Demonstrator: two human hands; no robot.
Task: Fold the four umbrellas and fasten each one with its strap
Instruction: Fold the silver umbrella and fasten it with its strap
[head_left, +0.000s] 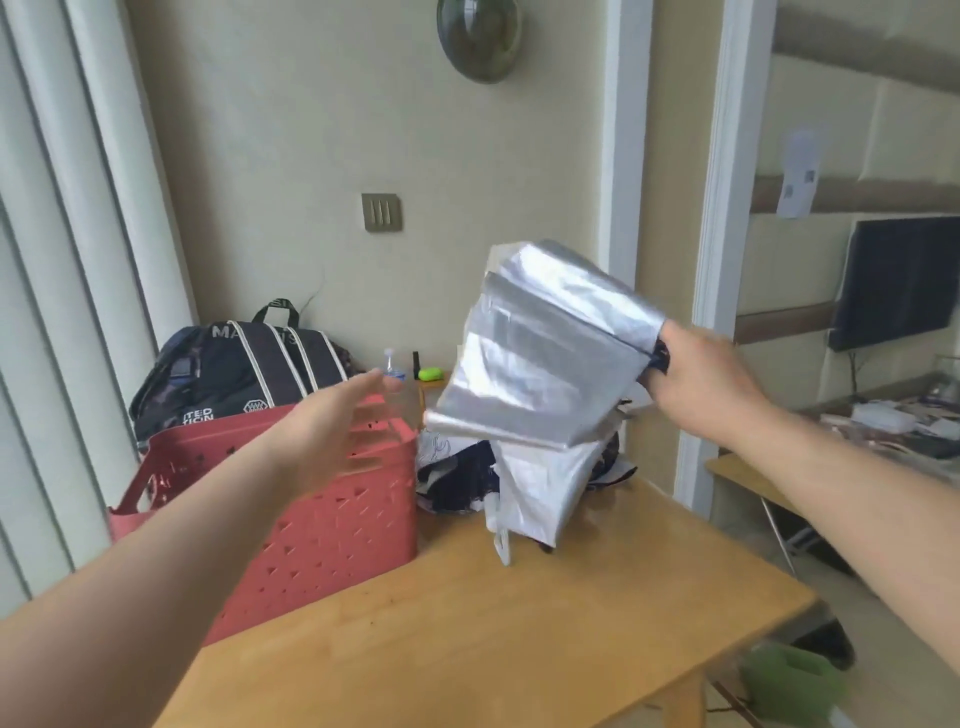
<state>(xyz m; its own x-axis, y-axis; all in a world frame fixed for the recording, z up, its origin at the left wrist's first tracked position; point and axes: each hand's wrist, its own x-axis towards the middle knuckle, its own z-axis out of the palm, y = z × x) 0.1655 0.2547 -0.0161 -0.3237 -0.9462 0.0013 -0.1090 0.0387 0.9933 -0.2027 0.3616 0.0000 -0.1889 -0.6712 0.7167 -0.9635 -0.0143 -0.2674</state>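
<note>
- Silver umbrella (540, 358): collapsed but loose, canopy folds hanging free, held in the air above the far part of the table (493, 634), tilted with its gathered end up to the right.
- Right hand (696, 379): fingers curled round the umbrella's gathered end, where a bit of dark fabric shows at the grip.
- A pale strap (501, 545) dangles from the lowest hanging fold, just above the tabletop.
- Left hand (332, 415): released, fingers straight and spread, holding nothing, reaching toward the umbrella from the left, well apart from it, in front of the basket's rim.
- Dark patterned umbrella (457, 478): lies crumpled on the far side of the table, behind and below the silver one, just right of the basket.
- Red basket (332, 525): perforated plastic, on the left side of the table.
- Backpack (244, 374): dark with white stripes, behind the basket against the wall.
- Small green object (431, 373) and a clear bottle (390, 364): far, beside the backpack.
- Wall switch (382, 212) above them; dark screen (898, 280) far right.
</note>
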